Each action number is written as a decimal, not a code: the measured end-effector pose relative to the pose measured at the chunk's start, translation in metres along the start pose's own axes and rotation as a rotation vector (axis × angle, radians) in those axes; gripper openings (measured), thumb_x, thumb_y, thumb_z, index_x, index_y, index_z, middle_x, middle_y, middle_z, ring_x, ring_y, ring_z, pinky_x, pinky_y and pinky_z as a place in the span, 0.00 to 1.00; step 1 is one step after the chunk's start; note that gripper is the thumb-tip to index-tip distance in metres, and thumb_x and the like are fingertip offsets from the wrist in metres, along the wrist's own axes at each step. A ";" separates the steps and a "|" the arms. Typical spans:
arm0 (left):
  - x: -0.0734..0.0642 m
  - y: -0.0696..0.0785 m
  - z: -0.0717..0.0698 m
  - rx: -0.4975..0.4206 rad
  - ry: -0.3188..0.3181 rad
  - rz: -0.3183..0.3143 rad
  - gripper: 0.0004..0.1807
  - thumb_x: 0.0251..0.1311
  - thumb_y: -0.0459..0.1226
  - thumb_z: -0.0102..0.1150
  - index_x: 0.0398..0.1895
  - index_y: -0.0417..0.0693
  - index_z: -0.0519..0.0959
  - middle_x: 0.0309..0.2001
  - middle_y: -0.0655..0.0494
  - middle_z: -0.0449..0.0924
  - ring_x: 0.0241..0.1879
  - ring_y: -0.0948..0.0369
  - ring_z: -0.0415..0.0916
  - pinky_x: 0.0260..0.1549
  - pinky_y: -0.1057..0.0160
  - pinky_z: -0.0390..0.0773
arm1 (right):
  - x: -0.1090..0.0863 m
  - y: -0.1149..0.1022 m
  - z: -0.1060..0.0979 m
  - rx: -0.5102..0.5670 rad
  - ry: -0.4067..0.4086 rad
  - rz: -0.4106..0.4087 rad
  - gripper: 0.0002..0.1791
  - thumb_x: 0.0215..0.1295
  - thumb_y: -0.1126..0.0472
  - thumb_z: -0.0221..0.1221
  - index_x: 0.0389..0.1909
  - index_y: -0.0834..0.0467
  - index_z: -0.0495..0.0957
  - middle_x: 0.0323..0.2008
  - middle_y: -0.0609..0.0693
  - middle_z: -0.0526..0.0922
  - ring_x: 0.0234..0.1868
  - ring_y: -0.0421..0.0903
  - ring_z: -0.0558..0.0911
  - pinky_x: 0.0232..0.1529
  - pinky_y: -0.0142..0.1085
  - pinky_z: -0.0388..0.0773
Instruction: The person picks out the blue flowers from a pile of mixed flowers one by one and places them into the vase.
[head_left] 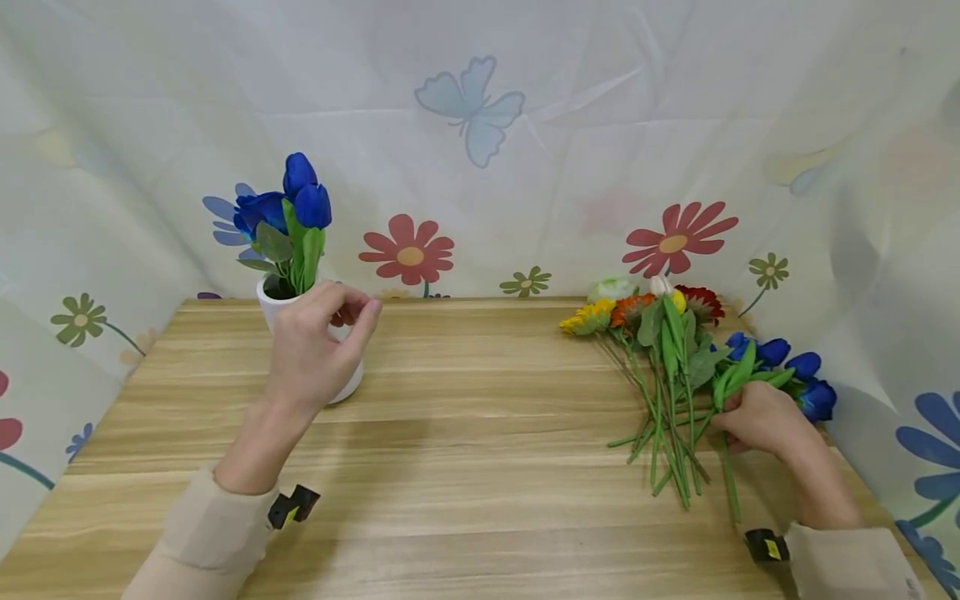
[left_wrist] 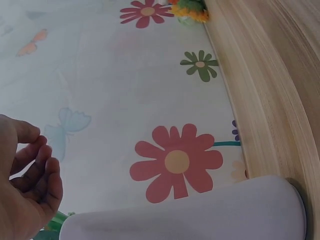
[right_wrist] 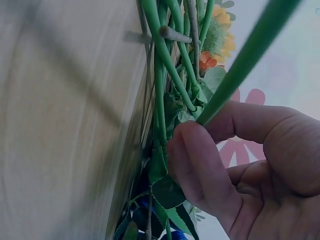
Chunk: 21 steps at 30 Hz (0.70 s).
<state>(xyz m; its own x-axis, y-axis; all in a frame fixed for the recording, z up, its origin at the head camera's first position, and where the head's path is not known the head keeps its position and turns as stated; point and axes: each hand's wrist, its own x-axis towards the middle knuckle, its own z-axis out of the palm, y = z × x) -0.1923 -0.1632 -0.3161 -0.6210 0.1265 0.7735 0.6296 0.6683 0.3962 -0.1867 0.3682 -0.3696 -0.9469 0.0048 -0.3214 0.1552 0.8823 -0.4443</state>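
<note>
My right hand (head_left: 765, 417) pinches a green stem (right_wrist: 245, 65) between thumb and fingers at the right side of the table. In the head view, that stem belongs to a blue tulip (head_left: 804, 366) with long green leaves, among other blue flowers. My left hand (head_left: 315, 350) is raised in front of a white vase (head_left: 274, 310), its fingers loosely bent and holding nothing. Blue tulips (head_left: 312, 206) and a blue rose (head_left: 262, 212) stand in the vase. Part of the vase is hidden behind this hand; its white side (left_wrist: 190, 215) fills the bottom of the left wrist view.
Beside my right hand lies a pile of artificial flowers with crossed stems (head_left: 675, 450): a yellow one (head_left: 588, 318), an orange one (head_left: 632, 308), a dark red one (head_left: 703, 305) and a white tulip (head_left: 662, 286). A printed cloth (head_left: 525, 208) hangs behind the wooden table (head_left: 480, 467).
</note>
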 end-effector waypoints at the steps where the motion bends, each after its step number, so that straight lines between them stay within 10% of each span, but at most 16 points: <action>1: 0.000 0.000 0.000 -0.001 -0.002 -0.001 0.04 0.64 0.30 0.69 0.35 0.36 0.85 0.29 0.49 0.81 0.30 0.59 0.75 0.33 0.67 0.74 | 0.000 0.001 0.001 0.003 -0.002 -0.001 0.22 0.62 0.63 0.60 0.14 0.50 0.60 0.11 0.44 0.65 0.23 0.49 0.86 0.23 0.39 0.67; 6: 0.000 0.000 0.001 -0.006 -0.008 -0.005 0.05 0.64 0.30 0.69 0.34 0.36 0.84 0.29 0.49 0.80 0.30 0.59 0.74 0.32 0.66 0.74 | 0.000 0.003 0.002 0.011 -0.003 -0.004 0.24 0.64 0.63 0.60 0.14 0.49 0.58 0.11 0.42 0.60 0.24 0.49 0.87 0.23 0.39 0.69; 10: -0.001 0.000 0.002 0.003 -0.010 -0.002 0.05 0.64 0.31 0.69 0.34 0.36 0.84 0.29 0.49 0.80 0.30 0.59 0.74 0.31 0.64 0.75 | 0.001 0.002 -0.001 0.004 0.005 -0.001 0.17 0.66 0.63 0.60 0.18 0.56 0.68 0.19 0.50 0.76 0.26 0.50 0.88 0.30 0.46 0.80; 16: -0.003 0.001 0.005 0.012 -0.019 0.014 0.05 0.62 0.30 0.70 0.33 0.36 0.83 0.28 0.48 0.80 0.29 0.57 0.75 0.30 0.61 0.77 | -0.001 0.001 -0.005 0.048 0.011 0.011 0.23 0.66 0.63 0.62 0.50 0.81 0.74 0.44 0.74 0.81 0.29 0.53 0.88 0.39 0.52 0.84; 21: -0.003 0.002 0.005 0.012 -0.020 0.001 0.05 0.62 0.31 0.70 0.33 0.37 0.83 0.28 0.49 0.79 0.29 0.57 0.74 0.30 0.60 0.77 | -0.004 -0.001 -0.007 0.087 0.026 0.016 0.26 0.66 0.63 0.62 0.54 0.83 0.71 0.44 0.72 0.82 0.29 0.53 0.89 0.36 0.47 0.85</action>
<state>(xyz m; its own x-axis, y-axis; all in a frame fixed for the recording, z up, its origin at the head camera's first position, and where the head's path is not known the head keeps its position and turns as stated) -0.1913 -0.1581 -0.3204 -0.6298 0.1419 0.7637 0.6245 0.6772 0.3892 -0.1851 0.3708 -0.3623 -0.9509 0.0316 -0.3078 0.1931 0.8378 -0.5107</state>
